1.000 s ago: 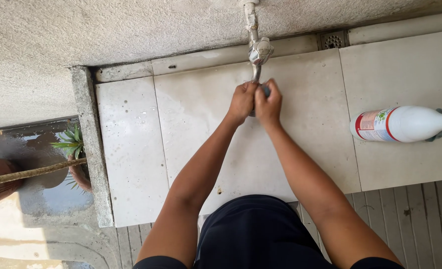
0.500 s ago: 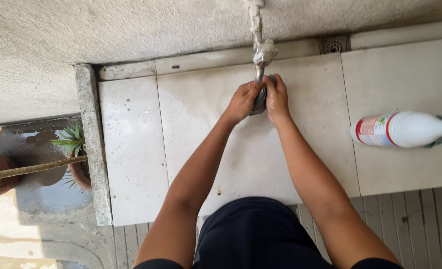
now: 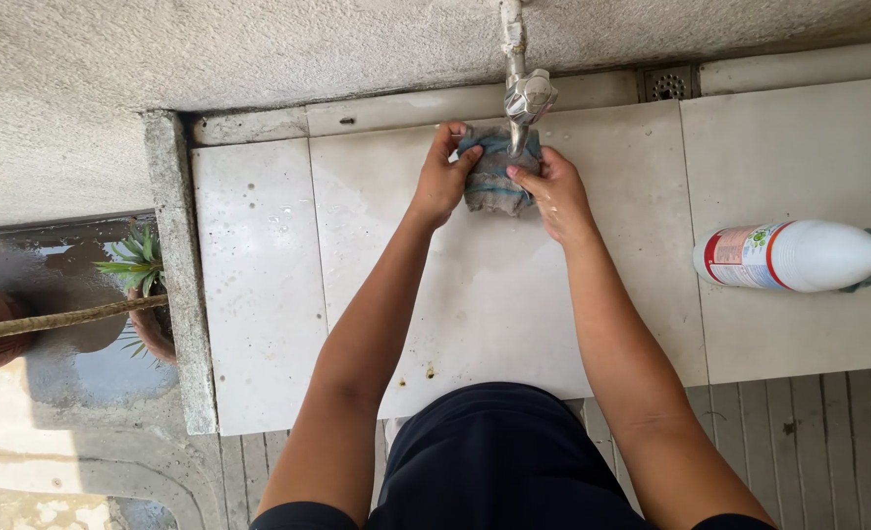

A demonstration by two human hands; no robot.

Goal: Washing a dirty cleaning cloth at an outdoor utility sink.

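Two bare hands hold a small grey-blue cloth (image 3: 495, 175) under a metal tap (image 3: 526, 96) that comes down from a rough plastered wall (image 3: 259, 49) at the far side of the scene. The left hand (image 3: 441, 182) grips the cloth's left edge, fingers curled over its top and thumb toward the near side. The right hand (image 3: 553, 191) closes on the cloth's right edge, with its fingers pressed into the fabric just below the tap's spout. Both hands are shut around the cloth, which is bunched between them and sits directly beneath the tap, above pale stone tiles (image 3: 494, 294). The tiles look damp in places.

To the right, well apart from the hands, a white plastic bottle (image 3: 799, 255) with a red and white label lies on its side on the tiles, its neck pointing right. A small square drain grate (image 3: 667, 84) sits in the far edge of the tiling, right of the tap. At the left, a concrete kerb (image 3: 175, 275) borders the tiles. Beyond the kerb, a spiky green plant (image 3: 131, 265) stands in a pot beside a wet patch of ground. The person's forearms reach from the near edge toward the tap, above dark clothing (image 3: 494, 451) at the bottom centre.
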